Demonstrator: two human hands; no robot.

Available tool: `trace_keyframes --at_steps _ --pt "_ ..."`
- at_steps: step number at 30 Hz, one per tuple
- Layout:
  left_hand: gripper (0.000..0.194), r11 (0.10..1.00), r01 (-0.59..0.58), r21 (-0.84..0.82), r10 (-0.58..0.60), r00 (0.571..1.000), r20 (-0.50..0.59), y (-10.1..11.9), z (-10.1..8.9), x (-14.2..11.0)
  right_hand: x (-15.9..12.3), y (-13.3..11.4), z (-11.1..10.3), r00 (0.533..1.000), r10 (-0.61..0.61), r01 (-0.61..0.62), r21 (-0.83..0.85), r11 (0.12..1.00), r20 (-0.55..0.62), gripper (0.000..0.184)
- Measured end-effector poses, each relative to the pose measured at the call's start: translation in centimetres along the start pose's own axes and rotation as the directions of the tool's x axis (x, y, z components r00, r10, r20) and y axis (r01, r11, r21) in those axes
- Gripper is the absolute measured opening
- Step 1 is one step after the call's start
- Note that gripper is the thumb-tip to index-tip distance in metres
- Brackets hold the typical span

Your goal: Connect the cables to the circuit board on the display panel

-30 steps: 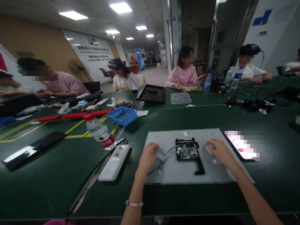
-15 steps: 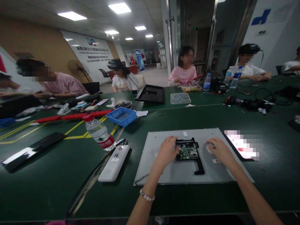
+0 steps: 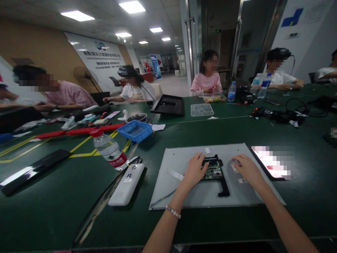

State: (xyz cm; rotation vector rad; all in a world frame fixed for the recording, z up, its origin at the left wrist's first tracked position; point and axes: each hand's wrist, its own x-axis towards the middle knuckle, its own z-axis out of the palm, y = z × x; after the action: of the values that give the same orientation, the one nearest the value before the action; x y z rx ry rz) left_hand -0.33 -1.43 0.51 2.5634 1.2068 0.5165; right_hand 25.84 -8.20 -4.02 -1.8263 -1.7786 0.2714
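A flat grey metal panel (image 3: 168, 168), probably the back of a display, lies on the green table. On its middle sits a black plastic bracket (image 3: 223, 186) with a green circuit board (image 3: 216, 172) in it. My left hand (image 3: 195, 170) reaches over the left part of the bracket and board, thumb and fingers apart, covering that side. A whitish strip (image 3: 176, 174) and a thin cable (image 3: 164, 198) show left of it. To the right of the bracket, my right hand (image 3: 246, 168) hovers over the panel with curled fingers, around something small and dark that I cannot make out.
A lit phone or tablet (image 3: 271, 163) lies right of the panel. Leftward are a white power bank (image 3: 126, 186), a water bottle (image 3: 110, 151), a blue basket (image 3: 135, 131) and a long black object (image 3: 34, 172). Several people sit around the table.
My left hand has shifted right, further over the bracket and board, baring the whitish strip. My right hand has hardly moved. One person across the table has stretched out an arm.
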Motion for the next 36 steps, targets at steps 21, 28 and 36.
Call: trace_keyframes --at_steps 21,28,36 --pt "0.034 0.995 -0.043 0.085 0.043 0.999 -0.005 0.3 0.2 -0.3 5.7 -4.6 1.7 0.948 -0.315 0.319 -0.103 0.942 0.045 0.051" --pt "0.034 0.996 -0.036 0.086 0.036 0.999 0.006 0.4 0.2 -0.4 7.1 -4.7 4.5 0.926 -0.358 0.360 0.004 0.933 0.119 0.035" --pt "0.035 0.995 -0.044 0.088 0.044 0.999 0.000 0.4 0.2 -0.3 7.0 -5.7 4.0 0.949 -0.298 0.296 0.032 0.955 0.104 0.025"
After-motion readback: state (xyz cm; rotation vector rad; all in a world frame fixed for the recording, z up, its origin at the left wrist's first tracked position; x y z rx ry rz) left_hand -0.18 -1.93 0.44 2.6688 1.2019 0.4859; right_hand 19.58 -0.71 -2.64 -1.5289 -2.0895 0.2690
